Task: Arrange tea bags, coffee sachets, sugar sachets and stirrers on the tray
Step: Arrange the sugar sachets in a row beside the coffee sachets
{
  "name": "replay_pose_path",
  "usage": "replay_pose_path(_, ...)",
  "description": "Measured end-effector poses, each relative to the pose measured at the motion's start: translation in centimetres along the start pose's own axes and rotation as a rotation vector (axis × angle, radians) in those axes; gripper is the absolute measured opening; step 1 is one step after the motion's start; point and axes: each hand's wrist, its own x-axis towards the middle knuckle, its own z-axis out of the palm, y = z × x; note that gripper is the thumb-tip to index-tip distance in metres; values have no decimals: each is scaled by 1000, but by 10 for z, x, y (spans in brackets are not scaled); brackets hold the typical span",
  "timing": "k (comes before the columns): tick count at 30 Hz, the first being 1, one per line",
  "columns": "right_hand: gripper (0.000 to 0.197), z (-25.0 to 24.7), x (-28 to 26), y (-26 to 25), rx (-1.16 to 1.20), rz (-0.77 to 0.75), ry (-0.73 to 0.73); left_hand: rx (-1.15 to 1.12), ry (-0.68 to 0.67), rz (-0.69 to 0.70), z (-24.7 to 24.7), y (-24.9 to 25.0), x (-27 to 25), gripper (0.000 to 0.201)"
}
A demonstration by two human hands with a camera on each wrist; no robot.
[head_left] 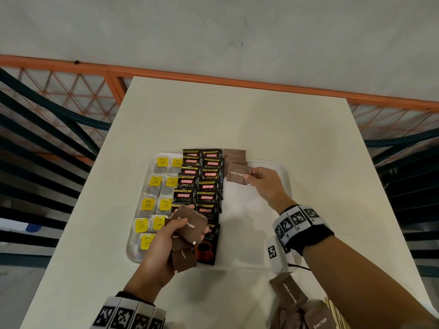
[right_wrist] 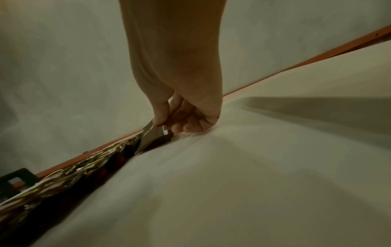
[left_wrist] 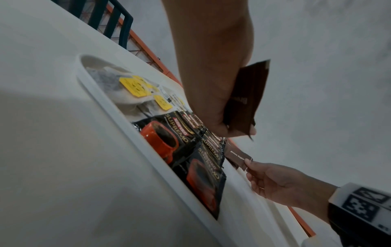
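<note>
A white tray [head_left: 268, 265] holds yellow-tagged tea bags [head_left: 155, 181] in two columns on its left and black Kopiko coffee sachets [head_left: 209, 184] in two columns down its middle. A few brown sugar sachets [head_left: 234, 153] lie at the far end, right of the coffee. My right hand [head_left: 263, 180] pinches one brown sugar sachet [head_left: 238, 173] by its end, low over that row; the right wrist view shows the sugar sachet [right_wrist: 153, 136] touching down. My left hand [head_left: 166, 243] grips a bunch of brown sugar sachets [head_left: 191, 224] above the tray's near left; the same bunch [left_wrist: 246, 98] shows in the left wrist view.
More brown sugar sachets [head_left: 294, 302] lie heaped on the white table [head_left: 237, 119] at the near right, with pale wooden stirrers [head_left: 336, 312] beside them. The tray's right half [head_left: 256, 222] is bare. An orange railing [head_left: 237, 79] and dark chair backs [head_left: 47, 143] stand beyond the table edges.
</note>
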Motion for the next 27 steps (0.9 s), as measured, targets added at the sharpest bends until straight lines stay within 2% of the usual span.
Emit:
replay_pose_path(7, 9, 6, 6, -3, -105, -51, 50, 139, 111, 14, -6, -2, 2, 23)
replay_pose_path(12, 14, 9, 11, 0, -140, -48, 87, 169, 126, 26, -7, -3, 3, 25)
replay_pose_path(16, 19, 9, 11, 1, -147, -51, 110, 165, 132, 26, -7, -4, 4, 37)
replay_pose_path(21, 16, 9, 1, 0, -83, -56, 151, 156, 119, 40, -8, -5, 3, 39)
replay_pose_path(24, 16, 11, -20, -6, -89, -93, 110, 144, 113, 59, -6, -4, 1, 35)
replay_pose_path(27, 18, 18, -50, -15, -165, -137, -52, 117, 101, 80, -4, -4, 1, 34)
